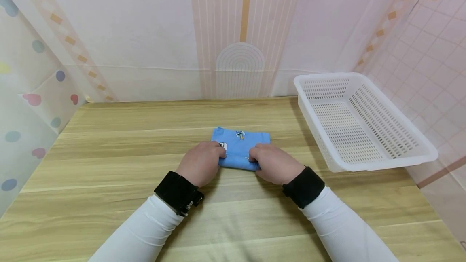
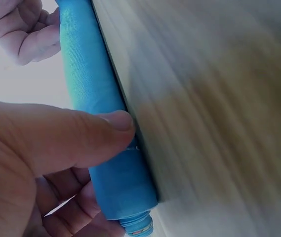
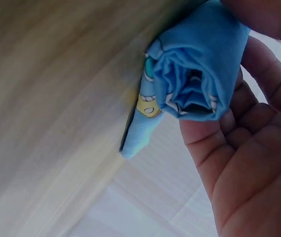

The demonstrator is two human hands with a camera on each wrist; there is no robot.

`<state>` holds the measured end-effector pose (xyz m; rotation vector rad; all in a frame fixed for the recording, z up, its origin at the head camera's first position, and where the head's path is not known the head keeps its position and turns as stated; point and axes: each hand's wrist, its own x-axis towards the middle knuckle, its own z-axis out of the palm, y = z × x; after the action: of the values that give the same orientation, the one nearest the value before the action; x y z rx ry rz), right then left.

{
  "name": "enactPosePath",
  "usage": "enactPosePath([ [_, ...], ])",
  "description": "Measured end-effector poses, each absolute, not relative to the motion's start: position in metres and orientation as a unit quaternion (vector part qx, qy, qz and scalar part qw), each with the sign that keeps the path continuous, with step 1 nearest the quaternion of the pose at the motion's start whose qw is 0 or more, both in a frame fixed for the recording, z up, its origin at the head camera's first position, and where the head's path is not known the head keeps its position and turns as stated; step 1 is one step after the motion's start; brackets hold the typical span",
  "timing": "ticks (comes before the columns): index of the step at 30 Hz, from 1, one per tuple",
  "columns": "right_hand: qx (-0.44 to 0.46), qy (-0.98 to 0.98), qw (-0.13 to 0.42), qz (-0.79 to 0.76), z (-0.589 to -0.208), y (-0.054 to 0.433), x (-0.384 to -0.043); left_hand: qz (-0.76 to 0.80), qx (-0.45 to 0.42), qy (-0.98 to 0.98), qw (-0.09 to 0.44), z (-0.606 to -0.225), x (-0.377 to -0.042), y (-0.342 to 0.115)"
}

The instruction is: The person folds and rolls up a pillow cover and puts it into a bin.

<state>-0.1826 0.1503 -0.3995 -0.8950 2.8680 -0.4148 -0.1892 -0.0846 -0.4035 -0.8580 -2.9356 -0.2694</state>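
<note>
A blue printed cloth [image 1: 240,142] lies on the wooden table, its near edge rolled into a tube while the far part stays flat. My left hand [image 1: 203,161] grips the left end of the roll; in the left wrist view the thumb lies across the blue roll [image 2: 93,74] with the fingers curled beneath. At the other end my right hand [image 1: 274,163] pinches the roll. The right wrist view shows the spiral layers of the rolled cloth [image 3: 199,64] end-on, with fingers around it. What kind of cloth item it is cannot be told.
A white perforated plastic basket [image 1: 338,165] stands at the right side of the wooden table [image 1: 109,153]. Behind the table hangs a patterned pale wall covering [image 1: 145,31], with more printed sheets on both sides.
</note>
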Motion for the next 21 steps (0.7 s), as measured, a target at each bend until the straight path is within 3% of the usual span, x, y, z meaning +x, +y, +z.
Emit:
enactPosePath([
  [21,-0.296,0.943,0.056,-0.140,-0.3997,0.1544,-0.1841,-0.110,-0.271,-0.956,0.022,-0.4055,-0.1929,-0.0877],
])
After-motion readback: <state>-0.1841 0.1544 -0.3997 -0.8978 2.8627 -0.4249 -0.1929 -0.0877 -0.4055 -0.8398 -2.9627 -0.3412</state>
